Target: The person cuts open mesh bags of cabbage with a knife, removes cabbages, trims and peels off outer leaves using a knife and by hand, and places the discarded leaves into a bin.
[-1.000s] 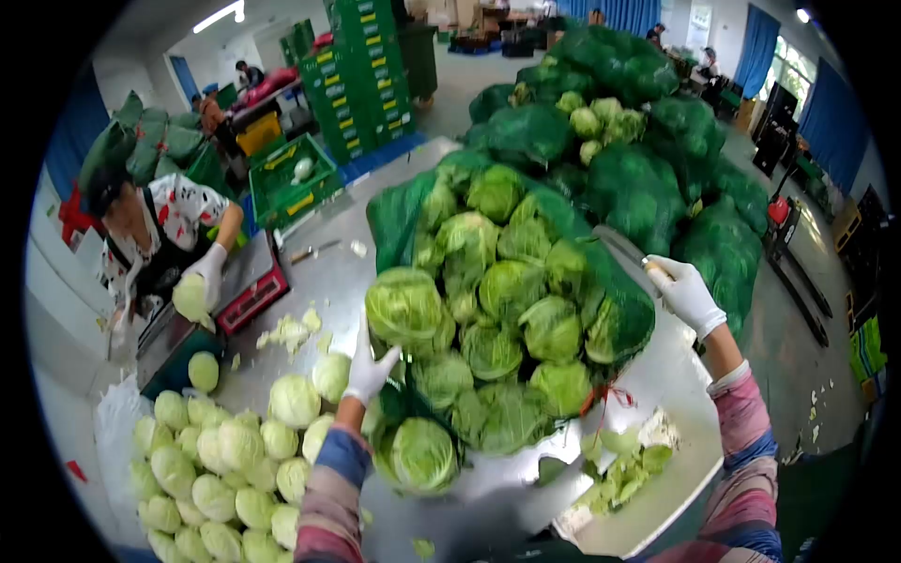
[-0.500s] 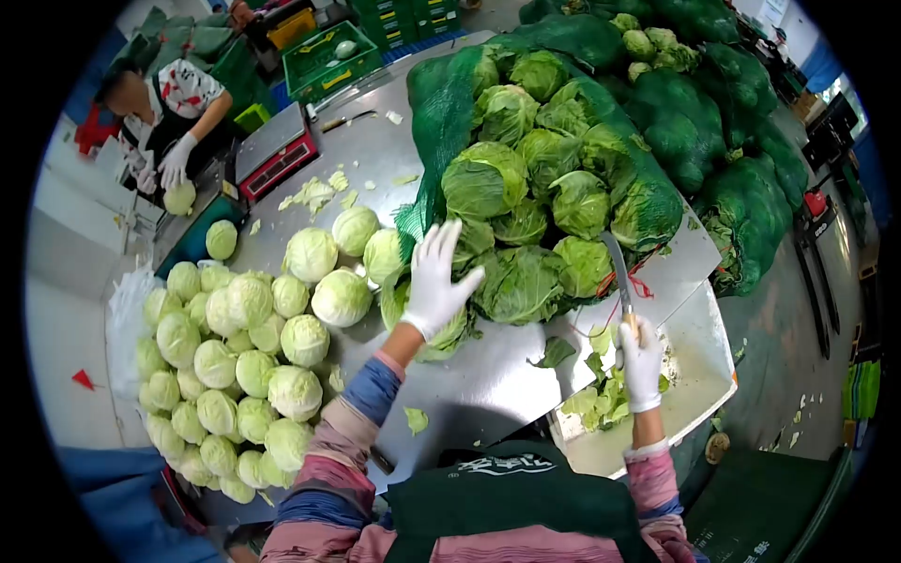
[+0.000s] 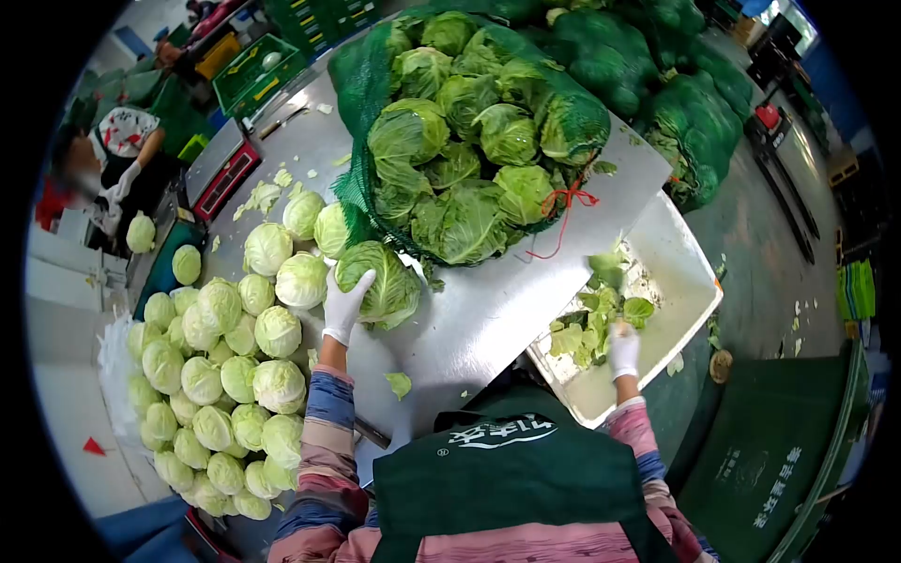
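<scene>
My left hand [image 3: 345, 305], in a white glove, grips the left side of a leafy green cabbage [image 3: 387, 281] on the metal table. My right hand [image 3: 623, 355], also gloved, is closed round the light handle of a knife [image 3: 619, 329] above the white bin; its blade cannot be made out against the leaves. Loose cabbage leaves [image 3: 587, 328] lie in the bin below. Behind the held cabbage, a green mesh sack [image 3: 352, 192] lies open, full of untrimmed cabbages [image 3: 460, 211]. Paler trimmed cabbages [image 3: 221, 375] are heaped to the left.
The white bin [image 3: 690, 281] stands at the table's right edge. A red-framed scale [image 3: 225, 174] and another knife [image 3: 282, 122] are at the far left, near a co-worker's gloved hand [image 3: 127, 178]. More full sacks [image 3: 694, 131] lie behind; a green container [image 3: 770, 450] is at right.
My left hand has moved down and left, from open over the cabbages to gripping one. My right hand has brought the knife away from the sack to above the bin. The view has shifted.
</scene>
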A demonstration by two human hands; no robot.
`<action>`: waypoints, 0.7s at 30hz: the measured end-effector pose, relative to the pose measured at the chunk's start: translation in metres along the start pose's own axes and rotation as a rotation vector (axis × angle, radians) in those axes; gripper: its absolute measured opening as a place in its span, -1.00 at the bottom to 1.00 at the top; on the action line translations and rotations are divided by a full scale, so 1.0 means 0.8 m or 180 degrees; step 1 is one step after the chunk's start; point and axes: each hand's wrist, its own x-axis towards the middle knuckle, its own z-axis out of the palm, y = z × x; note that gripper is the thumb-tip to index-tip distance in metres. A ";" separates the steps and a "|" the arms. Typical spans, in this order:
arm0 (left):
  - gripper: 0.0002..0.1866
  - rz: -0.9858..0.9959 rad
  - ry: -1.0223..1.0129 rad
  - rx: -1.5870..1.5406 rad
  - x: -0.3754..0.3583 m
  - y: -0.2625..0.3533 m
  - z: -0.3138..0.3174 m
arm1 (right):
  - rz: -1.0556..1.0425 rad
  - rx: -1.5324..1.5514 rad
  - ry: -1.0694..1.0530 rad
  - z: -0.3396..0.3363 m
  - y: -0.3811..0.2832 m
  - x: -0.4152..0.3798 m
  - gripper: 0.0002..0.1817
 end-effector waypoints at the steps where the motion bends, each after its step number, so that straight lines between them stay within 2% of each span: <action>1: -0.08 0.0015 -0.0027 0.0016 -0.011 -0.001 0.001 | 0.0325 0.0460 0.0225 -0.009 0.031 0.011 -0.71; 3: 0.05 0.0606 0.0205 0.1134 -0.040 0.004 0.014 | 0.0349 0.0407 0.0271 -0.042 -0.014 -0.003 -0.75; 4: 0.08 0.0671 0.0138 0.1483 -0.067 0.035 0.028 | 0.0385 0.0322 0.0298 -0.048 -0.042 -0.013 -0.79; 5: 0.09 0.1000 0.0155 0.1650 -0.078 0.028 0.041 | 0.0370 0.0590 0.0047 -0.033 -0.056 -0.021 -0.79; 8: 0.12 0.1099 -0.0399 0.1291 -0.116 0.033 0.085 | 0.0175 0.0954 -0.0767 0.010 -0.152 -0.063 -0.73; 10: 0.18 0.0936 -0.0752 0.0945 -0.141 0.024 0.118 | -0.0388 0.0946 -0.0941 0.060 -0.152 -0.076 -0.73; 11: 0.21 0.0904 -0.0937 0.0959 -0.156 0.038 0.133 | 0.0105 0.1022 -0.1227 0.031 -0.236 -0.105 -0.68; 13: 0.19 0.1083 -0.1251 0.0715 -0.170 0.027 0.170 | -0.0647 0.0668 -0.0633 0.083 -0.193 -0.100 -0.64; 14: 0.19 0.1109 -0.1320 0.0713 -0.170 0.021 0.185 | -0.0237 0.0969 -0.0625 0.077 -0.187 -0.095 -0.64; 16: 0.11 0.0293 -0.1491 -0.0266 -0.165 0.003 0.216 | 0.0457 0.1483 -0.0664 0.039 -0.200 -0.091 -0.65; 17: 0.00 0.0415 -0.1480 0.0082 -0.157 -0.006 0.225 | 0.0668 0.1332 -0.0808 0.019 -0.200 -0.090 -0.65; 19: -0.07 -0.0264 -0.1495 -0.0848 -0.168 0.031 0.243 | 0.0555 0.1512 -0.1067 0.003 -0.189 -0.090 -0.65; 20: -0.13 -0.0557 -0.1383 -0.1188 -0.171 0.045 0.250 | 0.0757 0.1369 -0.1095 -0.003 -0.194 -0.095 -0.65; 21: -0.16 -0.0788 -0.1250 -0.1402 -0.168 0.045 0.257 | 0.0625 0.1522 -0.1128 0.013 -0.173 -0.089 -0.64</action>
